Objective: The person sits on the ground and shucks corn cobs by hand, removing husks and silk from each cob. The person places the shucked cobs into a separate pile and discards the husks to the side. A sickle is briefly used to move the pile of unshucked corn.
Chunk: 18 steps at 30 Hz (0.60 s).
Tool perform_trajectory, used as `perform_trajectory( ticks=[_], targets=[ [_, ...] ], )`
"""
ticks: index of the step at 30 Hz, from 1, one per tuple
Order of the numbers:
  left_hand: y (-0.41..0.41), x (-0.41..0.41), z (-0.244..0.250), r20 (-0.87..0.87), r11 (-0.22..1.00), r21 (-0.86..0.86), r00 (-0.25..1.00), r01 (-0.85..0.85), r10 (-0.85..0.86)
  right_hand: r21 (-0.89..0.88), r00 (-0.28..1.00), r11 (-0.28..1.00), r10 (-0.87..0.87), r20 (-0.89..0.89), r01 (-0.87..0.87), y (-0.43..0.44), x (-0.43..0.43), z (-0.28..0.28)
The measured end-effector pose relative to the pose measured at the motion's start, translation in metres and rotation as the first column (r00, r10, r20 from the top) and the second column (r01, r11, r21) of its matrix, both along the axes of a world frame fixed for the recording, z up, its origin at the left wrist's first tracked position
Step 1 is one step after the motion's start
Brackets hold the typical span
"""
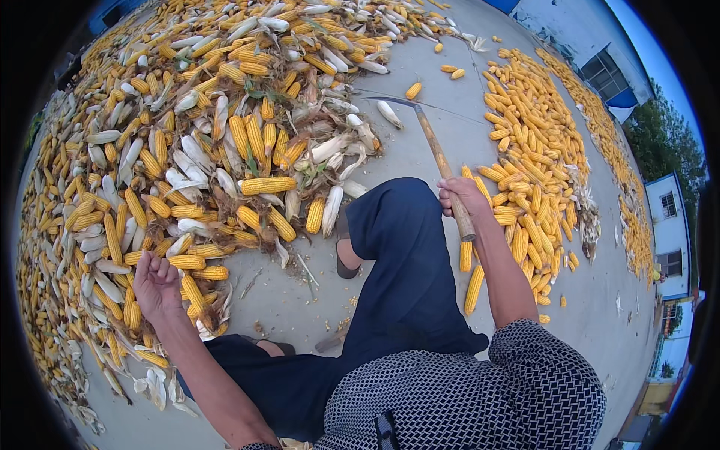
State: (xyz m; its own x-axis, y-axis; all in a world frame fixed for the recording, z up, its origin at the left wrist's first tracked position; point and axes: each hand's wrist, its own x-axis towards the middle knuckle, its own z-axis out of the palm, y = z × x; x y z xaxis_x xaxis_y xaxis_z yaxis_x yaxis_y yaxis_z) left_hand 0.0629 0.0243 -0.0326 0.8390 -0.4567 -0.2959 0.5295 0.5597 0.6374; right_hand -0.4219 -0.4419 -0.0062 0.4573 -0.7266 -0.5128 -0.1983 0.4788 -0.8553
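My right hand (462, 197) grips a sickle by its wooden handle (437, 147), which slants up and away from me. Its thin curved blade (394, 101) points left over the concrete, close to a pale husked ear (389, 114). At the lower edge of the big corn heap (191, 152), my left hand (157, 284) is curled into a loose fist, and nothing shows between its fingers. Yellow ears (194, 292) lie just beside and behind it. Some ears in the heap are bare, while others keep whitish husks and brown silk.
On the right lies a pile of bare yellow ears (529, 163), with a longer row of corn (610, 169) beyond it. My bent knee (402, 225) rises between heap and pile. Loose kernels and husk scraps dot the concrete floor (281, 304). White buildings (585, 39) stand farther off.
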Motion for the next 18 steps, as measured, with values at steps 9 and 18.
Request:
perform_trajectory(
  ticks=[9,18],
  targets=[
    [-0.027,-0.016,-0.037,-0.040,0.969,0.246,0.999,0.017,-0.007,0.447,0.876,0.797,-0.479,0.056,0.407,0.024,-0.140,-0.204],
    [-0.079,-0.057,-0.085,0.032,0.711,0.696,0.984,0.103,-0.173,0.087,0.664,0.994,0.018,-0.747,0.070,0.091,-0.211,-0.290]
  ],
)
